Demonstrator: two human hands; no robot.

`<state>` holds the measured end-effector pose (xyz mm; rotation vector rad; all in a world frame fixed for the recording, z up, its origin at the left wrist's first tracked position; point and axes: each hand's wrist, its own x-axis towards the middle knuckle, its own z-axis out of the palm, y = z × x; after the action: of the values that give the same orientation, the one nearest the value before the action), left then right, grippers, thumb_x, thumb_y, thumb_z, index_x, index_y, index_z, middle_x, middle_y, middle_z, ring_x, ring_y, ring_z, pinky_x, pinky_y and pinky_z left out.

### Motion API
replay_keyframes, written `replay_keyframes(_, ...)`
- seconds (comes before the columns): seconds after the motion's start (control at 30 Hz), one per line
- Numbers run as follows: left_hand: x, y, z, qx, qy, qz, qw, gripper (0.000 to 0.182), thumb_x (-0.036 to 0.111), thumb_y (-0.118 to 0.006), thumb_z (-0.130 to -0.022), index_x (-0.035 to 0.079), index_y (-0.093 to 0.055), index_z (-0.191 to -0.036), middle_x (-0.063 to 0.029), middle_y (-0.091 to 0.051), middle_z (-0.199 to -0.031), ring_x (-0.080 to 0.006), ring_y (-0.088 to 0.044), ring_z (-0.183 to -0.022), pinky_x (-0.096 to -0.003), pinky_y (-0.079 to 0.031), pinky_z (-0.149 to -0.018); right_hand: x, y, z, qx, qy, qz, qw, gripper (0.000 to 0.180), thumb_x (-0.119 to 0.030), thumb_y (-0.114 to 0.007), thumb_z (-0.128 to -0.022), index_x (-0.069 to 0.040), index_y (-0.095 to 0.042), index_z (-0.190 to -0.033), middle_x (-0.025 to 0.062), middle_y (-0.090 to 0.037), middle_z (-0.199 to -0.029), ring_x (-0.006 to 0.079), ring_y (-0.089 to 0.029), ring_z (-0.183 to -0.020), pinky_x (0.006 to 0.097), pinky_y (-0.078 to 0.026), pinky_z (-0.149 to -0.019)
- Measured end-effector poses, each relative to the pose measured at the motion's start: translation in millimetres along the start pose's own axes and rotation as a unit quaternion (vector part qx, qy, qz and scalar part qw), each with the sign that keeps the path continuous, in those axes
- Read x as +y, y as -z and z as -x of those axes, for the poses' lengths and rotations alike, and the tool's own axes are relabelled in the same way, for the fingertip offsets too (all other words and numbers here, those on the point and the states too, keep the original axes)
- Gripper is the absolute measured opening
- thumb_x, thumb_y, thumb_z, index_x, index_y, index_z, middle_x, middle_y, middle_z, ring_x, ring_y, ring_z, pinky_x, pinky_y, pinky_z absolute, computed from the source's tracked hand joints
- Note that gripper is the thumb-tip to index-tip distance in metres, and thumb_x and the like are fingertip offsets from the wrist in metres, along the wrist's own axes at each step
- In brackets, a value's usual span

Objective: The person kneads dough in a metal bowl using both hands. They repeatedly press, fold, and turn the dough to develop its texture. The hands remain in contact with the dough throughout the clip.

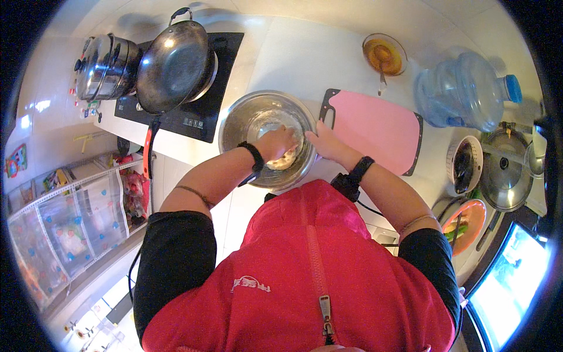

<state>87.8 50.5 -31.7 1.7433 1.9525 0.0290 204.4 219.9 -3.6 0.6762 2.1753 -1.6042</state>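
Note:
A stainless steel mixing bowl (233,119) stands on the white counter before me. Pale dough (283,162) lies inside it, towards the right, with whitish residue on the metal around it. My left hand (276,143) reaches down into the bowl, its fingers bent against the dough; the fingertips are partly hidden. On the bowl's right rim rests my right hand (326,141), gripping the edge. A pink cutting board (376,127) with dark corners lies just right of that hand.
At the left, a dark wok (171,68) and a steel steamer pot (107,68) stand on a black cooktop (228,57). Behind the board is a glass bowl (382,55) of amber liquid with a spoon. A blue water jug (462,92), a strainer basket (477,154) and a pot lid (506,171) are right.

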Motion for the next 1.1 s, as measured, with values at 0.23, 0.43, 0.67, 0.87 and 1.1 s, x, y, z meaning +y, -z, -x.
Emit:
replay_keyframes(0.23,-19,-2,-12,0.048,0.206,0.263,0.941,0.038,0.005,-0.07,-0.069,0.007,-0.059,-0.105,-0.0196,-0.058,-0.113,-0.0402,-0.055,-0.103,-0.0452,-0.05,-0.082,18,-16,19,-0.026,0.005,-0.171,0.985,0.042,-0.028,-0.049,-0.095,0.008,-0.043,-0.116,0.0262,-0.059,-0.101,0.0354,-0.061,-0.092,0.0422,-0.05,-0.074)
replay_keyframes(0.43,-41,10,-16,0.231,0.305,0.296,0.875,0.063,0.028,-0.072,-0.073,0.002,-0.045,-0.123,-0.0331,-0.051,-0.118,-0.0467,-0.055,-0.104,-0.047,-0.046,-0.089,83,-50,-9,0.039,0.0,-0.135,0.99,0.047,-0.031,-0.051,-0.092,0.01,-0.044,-0.112,0.032,-0.059,-0.102,0.0432,-0.06,-0.093,0.046,-0.048,-0.08)
replay_keyframes(0.67,-4,30,-27,0.107,0.232,0.063,0.965,0.056,0.029,-0.073,-0.073,0.004,-0.052,-0.119,-0.033,-0.047,-0.12,-0.0466,-0.053,-0.107,-0.0503,-0.048,-0.088,63,-36,-9,0.072,-0.024,-0.026,0.997,0.04,-0.02,-0.05,-0.091,0.003,-0.042,-0.122,0.0198,-0.06,-0.097,0.0285,-0.063,-0.084,0.0408,-0.054,-0.064)
replay_keyframes(0.87,27,40,-21,0.053,0.134,0.023,0.989,0.044,0.019,-0.066,-0.076,0.006,-0.055,-0.117,-0.0279,-0.048,-0.114,-0.0463,-0.052,-0.101,-0.0513,-0.05,-0.083,9,5,7,0.073,0.017,-0.019,0.997,0.036,-0.02,-0.051,-0.091,0.005,-0.046,-0.117,0.0256,-0.061,-0.096,0.0364,-0.061,-0.094,0.044,-0.047,-0.083)
replay_keyframes(1.1,48,17,-23,0.045,0.09,0.035,0.994,0.035,0.012,-0.056,-0.079,0.004,-0.057,-0.114,-0.0296,-0.05,-0.108,-0.0477,-0.054,-0.096,-0.0515,-0.048,-0.084,34,7,-8,0.081,0.048,0.025,0.995,0.033,-0.022,-0.055,-0.089,0.006,-0.049,-0.105,0.0318,-0.059,-0.1,0.0462,-0.059,-0.094,0.0501,-0.048,-0.08)
